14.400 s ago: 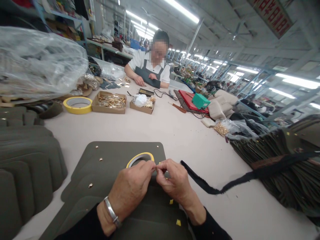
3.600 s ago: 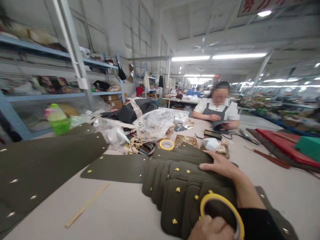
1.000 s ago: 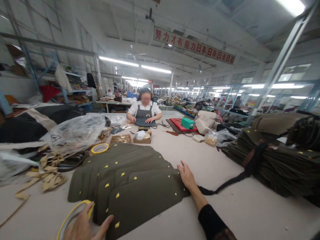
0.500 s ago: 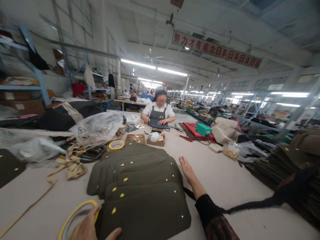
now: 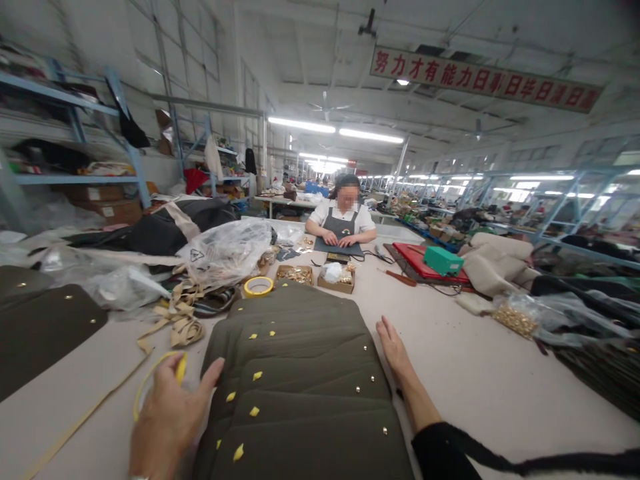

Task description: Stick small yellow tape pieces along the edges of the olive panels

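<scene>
A stack of dark olive fabric panels lies in front of me, overlapping in steps, with small yellow tabs on the left side and metal studs on the right. My left hand is over the table by the stack's left edge, thumb spread toward it. Hooked in its fingers is a roll of yellow tape, partly hidden by the hand. Along the stack's right edge, my right hand stands on its side, fingers stretched out, holding nothing.
Across the table a person handles a dark piece. Before them are boxes of metal parts and another yellow tape roll. Webbing and plastic bags lie left; a green box stands right. More olive panels lie far left.
My left hand has come off the near panel and moved up and outward with the tape roll. The stack's left edges look more even. The view has turned left.
</scene>
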Demonstrator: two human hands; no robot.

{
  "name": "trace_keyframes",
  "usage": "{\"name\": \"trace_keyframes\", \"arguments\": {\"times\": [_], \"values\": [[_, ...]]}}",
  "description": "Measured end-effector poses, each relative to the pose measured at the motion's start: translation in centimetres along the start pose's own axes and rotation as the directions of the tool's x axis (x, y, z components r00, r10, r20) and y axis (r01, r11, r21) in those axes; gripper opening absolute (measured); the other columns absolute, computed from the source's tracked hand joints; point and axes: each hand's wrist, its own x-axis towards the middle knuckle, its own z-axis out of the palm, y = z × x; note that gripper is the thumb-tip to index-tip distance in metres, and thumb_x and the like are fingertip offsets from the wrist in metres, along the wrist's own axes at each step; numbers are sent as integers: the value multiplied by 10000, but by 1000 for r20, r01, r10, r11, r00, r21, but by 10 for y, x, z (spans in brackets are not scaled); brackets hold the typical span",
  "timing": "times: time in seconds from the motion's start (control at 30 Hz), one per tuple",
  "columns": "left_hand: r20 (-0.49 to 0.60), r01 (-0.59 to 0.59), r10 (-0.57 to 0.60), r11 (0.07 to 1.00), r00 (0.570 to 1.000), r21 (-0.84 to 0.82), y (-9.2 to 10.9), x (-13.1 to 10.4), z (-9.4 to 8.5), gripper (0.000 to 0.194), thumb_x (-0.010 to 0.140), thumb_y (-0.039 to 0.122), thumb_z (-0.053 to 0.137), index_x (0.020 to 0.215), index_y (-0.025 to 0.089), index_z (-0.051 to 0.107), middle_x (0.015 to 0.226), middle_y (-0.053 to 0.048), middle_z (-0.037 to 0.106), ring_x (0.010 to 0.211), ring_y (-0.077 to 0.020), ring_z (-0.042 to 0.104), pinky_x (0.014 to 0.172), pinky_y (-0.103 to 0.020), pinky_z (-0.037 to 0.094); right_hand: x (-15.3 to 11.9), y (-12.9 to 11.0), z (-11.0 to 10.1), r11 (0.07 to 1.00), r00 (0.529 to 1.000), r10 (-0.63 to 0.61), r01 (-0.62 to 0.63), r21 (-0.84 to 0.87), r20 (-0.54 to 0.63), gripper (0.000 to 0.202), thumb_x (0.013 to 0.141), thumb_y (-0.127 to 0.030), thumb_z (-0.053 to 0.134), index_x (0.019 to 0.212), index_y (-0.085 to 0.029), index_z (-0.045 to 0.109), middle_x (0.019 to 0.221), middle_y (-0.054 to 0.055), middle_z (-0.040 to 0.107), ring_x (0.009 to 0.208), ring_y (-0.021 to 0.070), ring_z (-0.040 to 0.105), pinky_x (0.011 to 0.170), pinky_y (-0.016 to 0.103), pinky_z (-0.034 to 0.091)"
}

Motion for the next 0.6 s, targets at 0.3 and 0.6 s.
{"name": "trace_keyframes", "arguments": {"times": [0.3,0.6], "values": [[199,-111,81,983,977,147,18,34,38,737,820,675,267,1284,119,398,1082,-207,661,994,-371,654,850,-464,494,31,7,27,995,998,-49,46,93,36,838,830,-701,428,1414,-99,456,1447,137,466,1362,259,401,1154,373,264],[138,-201,201,979,970,-11,25,26,50,500,848,571,394,1179,208,486,1066,-117,679,948,-281,665,819,-386,505,34,17,15,978,1000,-6,0,209,25,808,829,-692,473,1422,-144,449,1424,134,496,1308,270,475,1133,396,319]]}}
